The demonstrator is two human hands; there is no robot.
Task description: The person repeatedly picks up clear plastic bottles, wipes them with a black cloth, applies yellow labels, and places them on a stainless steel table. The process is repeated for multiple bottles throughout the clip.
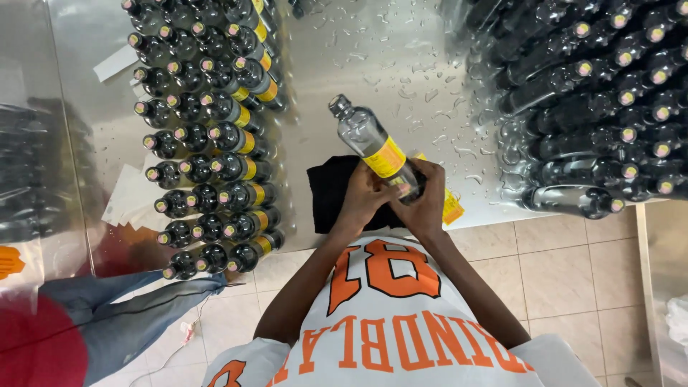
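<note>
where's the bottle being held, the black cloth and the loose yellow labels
bottle [367,140]: head view, on its clear body above the yellow label
black cloth [331,193]: head view, on its left part on the table
loose yellow labels [451,206]: head view, right of the right hand

Both hands, left hand [364,197] and right hand [424,201], grip a dark bottle [373,147] with a yellow label, its cap pointing to eleven o'clock; upright bottles [208,136] stand at nine o'clock.

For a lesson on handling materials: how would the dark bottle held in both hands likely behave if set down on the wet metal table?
The bottle looks rigid and probably heavy. On the wet table it may slide. Laid sideways, its round body would likely roll.
</note>
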